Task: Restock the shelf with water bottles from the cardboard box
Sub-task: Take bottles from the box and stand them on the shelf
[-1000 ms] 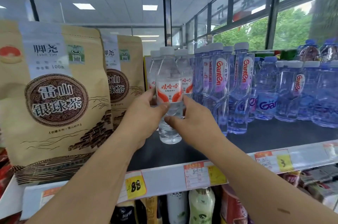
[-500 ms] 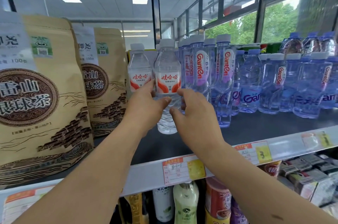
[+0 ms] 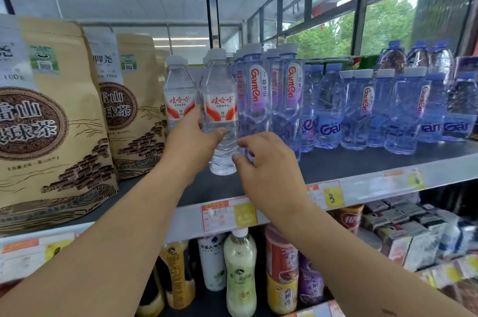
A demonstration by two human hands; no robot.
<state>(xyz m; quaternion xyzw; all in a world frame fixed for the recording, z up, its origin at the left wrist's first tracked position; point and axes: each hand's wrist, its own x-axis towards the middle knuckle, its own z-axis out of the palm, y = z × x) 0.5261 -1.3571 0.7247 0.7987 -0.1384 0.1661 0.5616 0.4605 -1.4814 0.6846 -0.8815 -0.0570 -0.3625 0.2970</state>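
Left hand [image 3: 192, 139] wraps water bottle [image 3: 221, 99], thumb across front; bottle upright on shelf [image 3: 362, 164]; right hand [image 3: 266, 164] loosely curled just right of it, contact unclear

Bright daylight from windows [image 3: 382, 29]; edges warped, blurred.

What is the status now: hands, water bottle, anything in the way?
Left hand grips water bottle, upright on shelf. Right hand at its base, grip unclear. Purple bottles close on its right.
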